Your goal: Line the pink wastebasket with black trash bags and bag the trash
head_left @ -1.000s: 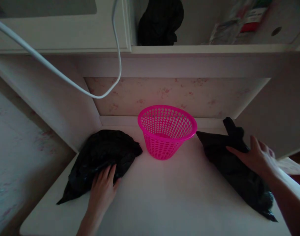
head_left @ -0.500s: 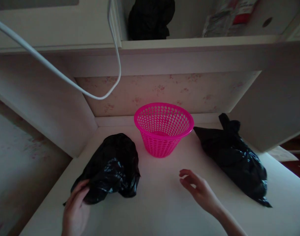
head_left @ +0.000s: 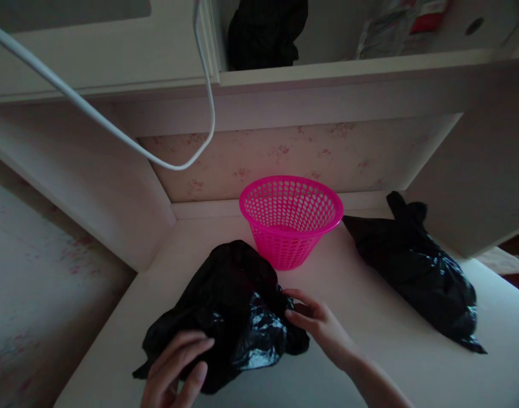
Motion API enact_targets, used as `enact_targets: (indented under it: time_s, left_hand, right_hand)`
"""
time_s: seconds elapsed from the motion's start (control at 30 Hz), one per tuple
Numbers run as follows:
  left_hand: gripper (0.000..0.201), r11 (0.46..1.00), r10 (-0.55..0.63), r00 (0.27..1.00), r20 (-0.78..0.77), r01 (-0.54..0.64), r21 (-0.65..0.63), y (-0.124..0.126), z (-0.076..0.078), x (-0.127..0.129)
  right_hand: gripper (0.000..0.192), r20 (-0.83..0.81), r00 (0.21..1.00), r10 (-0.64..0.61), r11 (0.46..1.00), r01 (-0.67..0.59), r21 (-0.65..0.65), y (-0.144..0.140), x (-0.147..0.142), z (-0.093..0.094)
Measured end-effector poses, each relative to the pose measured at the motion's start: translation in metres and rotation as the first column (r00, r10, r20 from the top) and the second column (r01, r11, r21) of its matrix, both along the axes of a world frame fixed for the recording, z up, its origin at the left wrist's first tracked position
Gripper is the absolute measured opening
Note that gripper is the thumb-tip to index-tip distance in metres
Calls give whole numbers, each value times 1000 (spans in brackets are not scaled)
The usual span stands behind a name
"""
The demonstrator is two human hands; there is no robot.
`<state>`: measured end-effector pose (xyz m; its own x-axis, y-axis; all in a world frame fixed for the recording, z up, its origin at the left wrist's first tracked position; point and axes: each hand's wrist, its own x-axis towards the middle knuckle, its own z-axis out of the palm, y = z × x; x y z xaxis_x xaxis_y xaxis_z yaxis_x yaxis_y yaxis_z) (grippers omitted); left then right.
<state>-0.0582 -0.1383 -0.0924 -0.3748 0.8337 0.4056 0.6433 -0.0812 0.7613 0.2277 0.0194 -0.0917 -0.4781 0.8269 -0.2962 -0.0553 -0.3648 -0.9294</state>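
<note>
- Black bag, glossy, crumpled: lower centre of the frame, on a white tabletop.
- Left hand: bottom left of centre, over the bag's near side; thumb and fingers apart.
- Right hand: at the bag's right edge, fingers curved; pinch cannot be told.
- Pink perforated basket: centre, upright.
- Second black bag: right.

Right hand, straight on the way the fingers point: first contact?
The near black bag. The right hand points up and left in the picture, its fingertips right at the bag's right edge. They look to be touching it already, though depth leaves that uncertain.
</note>
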Motion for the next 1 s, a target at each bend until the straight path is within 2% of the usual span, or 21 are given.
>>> enact_targets:
  time_s: [0.07, 0.13, 0.23, 0.3, 0.33, 0.4, 0.47, 0.53, 0.6, 0.67, 0.73, 0.77, 0.8, 0.87, 0.93, 1.0]
  left_hand:
    - [22, 996, 65, 992, -112, -57, 72, 10, 4, -9]
    - [27, 981, 161, 955, -250, -127, 149, 22, 5, -21]
    - [56, 961, 261, 857, -444, -185, 208, 36, -2, -37]
    - [78, 946, 320, 796, -515, -237, 222, 40, -10, -45]
    - [84, 947, 319, 789, -525, -244, 209, 41, -14, -48]
    - [77, 971, 240, 837, -492, -200, 133, 39, -23, -54]
    - [50, 991, 133, 901, -413, -127, 42, 36, -30, -58]
    - [30, 993, 110, 934, -339, -119, -7, 34, -36, -63]
    - [29, 986, 148, 939, -310, -163, -23, 31, -38, -68]
    - [44, 980, 139, 942, -306, -176, -96, 28, -41, -72]
    - [54, 957, 65, 957, -284, -140, -255, 25, -44, -70]
    - [55, 936, 12, 965, -264, -104, -337, 24, -46, -68]
    - [53, 913, -46, 970, -240, -57, -404, 23, -47, -65]
    - [45, 881, -154, 968, -199, 44, -471, 22, -46, -60]
    - [47, 872, -214, 959, -185, 102, -479, 20, -37, -61]
    - [60, 902, -137, 962, -235, 23, -432, 15, -21, -68]
  right_hand:
    - [68, -12, 997, -77, 997, 77, 0, 0, 18, -3]
    - [68, 10, 985, -173, 984, 172, 52, -2, 35, -8]
    - [68, 69, 950, -304, 945, 291, 152, -3, 52, -16]
    - [61, 53, 930, -365, 919, 350, 184, -2, 60, -20]
    - [56, 30, 927, -374, 913, 362, 189, -2, 63, -22]
    - [45, -13, 938, -347, 922, 343, 178, -1, 65, -25]
    - [38, -54, 950, -307, 934, 312, 172, -2, 64, -27]
    - [32, -106, 946, -307, 927, 322, 192, -6, 60, -25]
    - [21, -166, 935, -314, 898, 349, 268, -14, 54, -13]
    - [6, -214, 938, -274, 846, 341, 410, -24, 46, 11]
    - [13, -230, 961, -156, 748, 267, 607, -34, 35, 43]
    - [16, -202, 979, 9, 684, 141, 715, -37, 29, 60]
    - [16, -182, 962, 201, 540, 46, 840, -40, 21, 75]
    - [21, -54, 918, 392, 343, -92, 935, -42, 5, 100]
    - [31, 88, 884, 460, 200, -200, 959, -40, -10, 114]
    - [34, 181, 869, 462, 111, -258, 960, -36, -22, 120]
